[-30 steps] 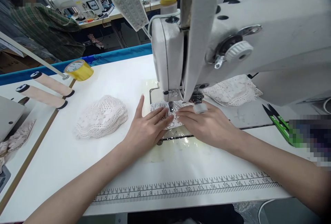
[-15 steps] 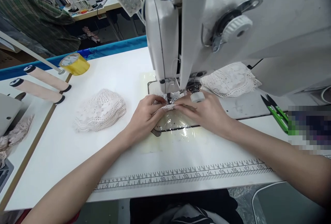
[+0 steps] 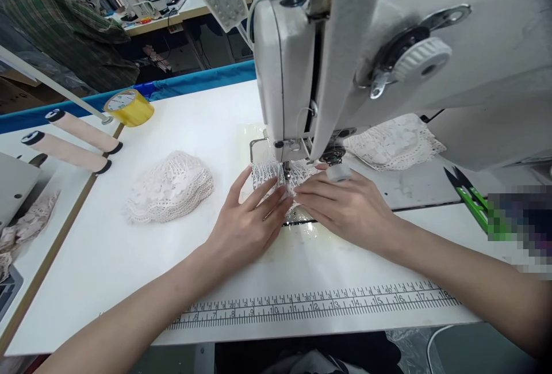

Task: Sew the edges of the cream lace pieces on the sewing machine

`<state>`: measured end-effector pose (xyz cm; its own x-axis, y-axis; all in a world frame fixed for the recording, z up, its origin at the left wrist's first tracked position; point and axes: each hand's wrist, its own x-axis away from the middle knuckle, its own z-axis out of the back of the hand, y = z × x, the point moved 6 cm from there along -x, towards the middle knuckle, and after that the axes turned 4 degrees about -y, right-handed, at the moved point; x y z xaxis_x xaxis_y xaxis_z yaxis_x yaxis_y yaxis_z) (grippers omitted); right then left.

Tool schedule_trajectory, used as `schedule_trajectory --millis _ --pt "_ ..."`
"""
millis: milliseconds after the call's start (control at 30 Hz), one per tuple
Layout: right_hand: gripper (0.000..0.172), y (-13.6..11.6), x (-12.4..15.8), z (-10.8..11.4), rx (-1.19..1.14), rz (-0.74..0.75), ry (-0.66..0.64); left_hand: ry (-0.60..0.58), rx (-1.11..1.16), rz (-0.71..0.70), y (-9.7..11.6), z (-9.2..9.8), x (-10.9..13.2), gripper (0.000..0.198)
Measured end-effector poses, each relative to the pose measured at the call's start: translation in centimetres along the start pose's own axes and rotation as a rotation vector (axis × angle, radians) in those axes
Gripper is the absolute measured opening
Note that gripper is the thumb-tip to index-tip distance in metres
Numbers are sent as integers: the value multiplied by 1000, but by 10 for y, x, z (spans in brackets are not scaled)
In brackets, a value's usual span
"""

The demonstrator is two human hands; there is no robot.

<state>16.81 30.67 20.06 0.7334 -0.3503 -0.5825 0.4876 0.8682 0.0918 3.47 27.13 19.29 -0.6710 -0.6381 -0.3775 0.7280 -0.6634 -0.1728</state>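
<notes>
A small white lace piece lies under the needle of the white sewing machine. My left hand rests flat on the piece's left side, fingers stretched out and apart. My right hand lies flat on its right side, fingers extended toward the needle, with a white ring-like thimble on one finger. Neither hand grips anything; both press the lace onto the machine bed.
A heap of lace pieces lies left of my hands, another pile behind the machine arm. Yellow tape roll, two thread cones, green snips and a printed ruler along the front edge. A person in a plaid shirt sits far left.
Half a second ago both hands pinched the lace at the needle; now they lie flat on it with fingers spread, and the piece is laid out under the presser foot.
</notes>
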Motion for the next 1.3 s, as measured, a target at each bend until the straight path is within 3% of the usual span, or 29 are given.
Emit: schedule_trajectory --millis 500,800,1300 --pt "20 12 -6 -11 97 -59 -36 17 69 71 -22 -12 -10 29" --pt "21 4 1 -9 121 -36 -92 18 42 42 -3 -1 -2 29" --pt "25 11 2 -17 133 -49 -115 16 93 72 -13 -6 -5 28"
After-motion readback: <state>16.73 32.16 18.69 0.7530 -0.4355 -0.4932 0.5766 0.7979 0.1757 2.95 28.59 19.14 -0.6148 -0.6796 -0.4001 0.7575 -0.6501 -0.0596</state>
